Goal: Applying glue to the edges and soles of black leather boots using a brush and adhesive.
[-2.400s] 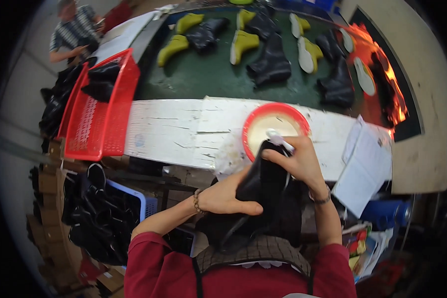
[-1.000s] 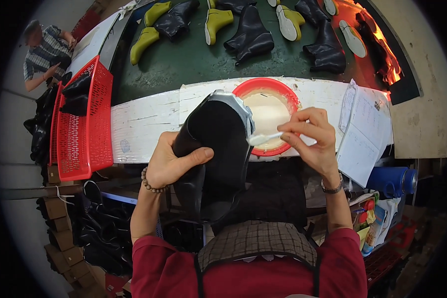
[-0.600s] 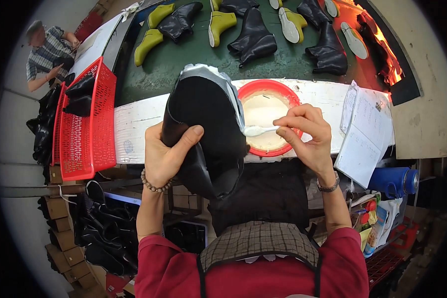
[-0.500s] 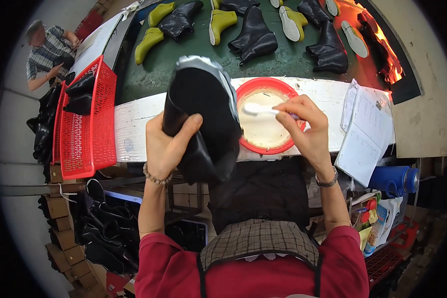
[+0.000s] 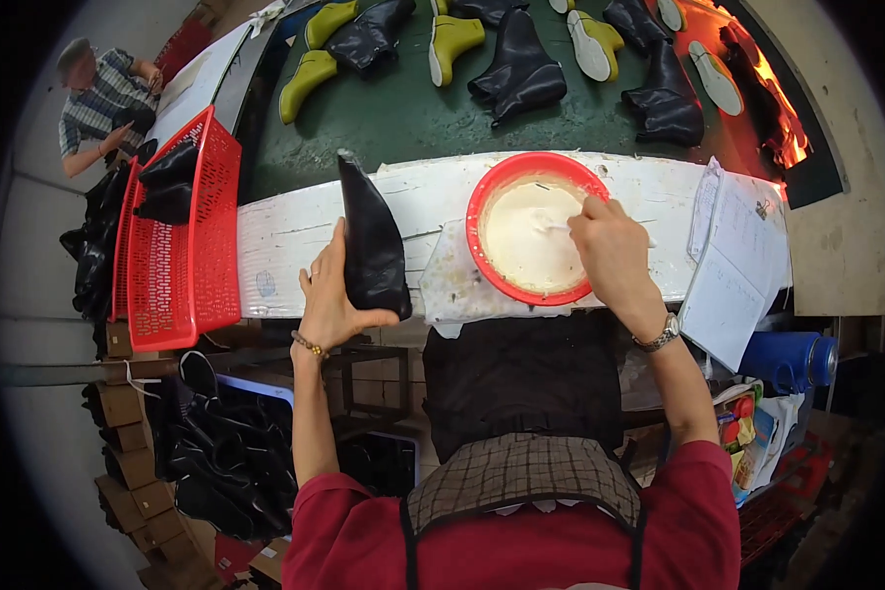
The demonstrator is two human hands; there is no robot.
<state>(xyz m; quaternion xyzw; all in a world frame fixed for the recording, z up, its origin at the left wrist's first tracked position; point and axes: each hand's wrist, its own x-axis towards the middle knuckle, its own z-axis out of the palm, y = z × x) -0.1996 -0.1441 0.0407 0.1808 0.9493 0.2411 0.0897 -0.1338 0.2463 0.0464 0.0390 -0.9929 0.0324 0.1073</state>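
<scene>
My left hand grips a black boot upper and holds it upright over the white-painted bench edge. My right hand is closed on a small brush whose tip dips into the pale glue inside a red round bowl. The bowl stands on a stained white sheet on the bench, to the right of the boot upper. A dark apron covers my lap below the bench.
A red plastic basket with black uppers sits at the left. Behind the bench a green belt carries black boots and yellow-green lasts. White paper sheets lie at the right. Another person stands far left. Black uppers pile below left.
My left hand has carried the boot upper leftward off the bowl and turned it edge-on. My right hand moved the brush from the boot into the glue bowl.
</scene>
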